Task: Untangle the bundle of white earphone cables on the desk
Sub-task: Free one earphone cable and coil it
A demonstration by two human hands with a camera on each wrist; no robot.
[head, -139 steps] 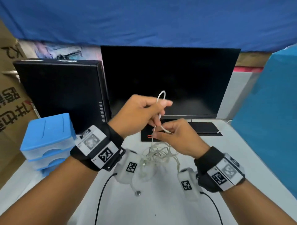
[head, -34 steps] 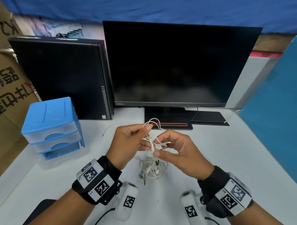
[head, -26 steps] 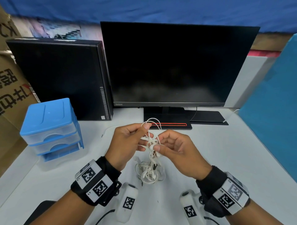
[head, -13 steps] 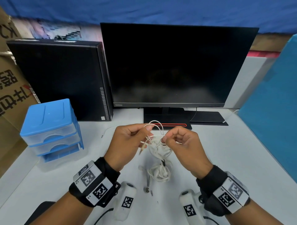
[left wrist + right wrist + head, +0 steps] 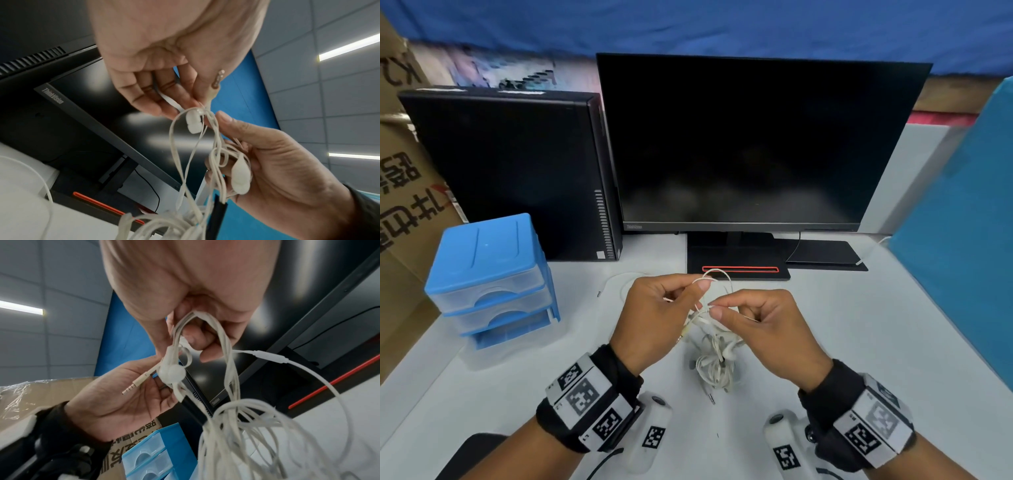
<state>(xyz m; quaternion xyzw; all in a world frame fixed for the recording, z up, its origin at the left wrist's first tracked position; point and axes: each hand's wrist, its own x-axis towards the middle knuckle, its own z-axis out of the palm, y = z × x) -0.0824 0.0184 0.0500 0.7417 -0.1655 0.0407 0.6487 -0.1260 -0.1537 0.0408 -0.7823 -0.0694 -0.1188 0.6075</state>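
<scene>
The tangled bundle of white earphone cables [image 5: 714, 363] hangs between both hands, and its lower coils rest on the white desk [image 5: 842, 342]. My left hand [image 5: 700, 284] pinches a raised loop of cable between thumb and forefinger. Just to the right and slightly lower, my right hand [image 5: 717, 310] pinches another strand. In the left wrist view an earbud [image 5: 193, 121] dangles under the left hand [image 5: 185, 102], with a jack plug [image 5: 218, 79] beside it. The right wrist view shows several strands [image 5: 226, 353] looped over the right hand's fingers [image 5: 193, 337].
A dark monitor [image 5: 756, 144] and its stand [image 5: 736, 260] are right behind the hands. A black computer case [image 5: 517, 171] and a blue drawer unit [image 5: 489, 274] stand at the left, a blue partition [image 5: 969, 257] at the right. A loose white cable [image 5: 619, 277] lies behind the left hand.
Over five seconds both hands came down from in front of the monitor to just above the desk. In the last half second the right hand shifted slightly lower and the bundle swayed.
</scene>
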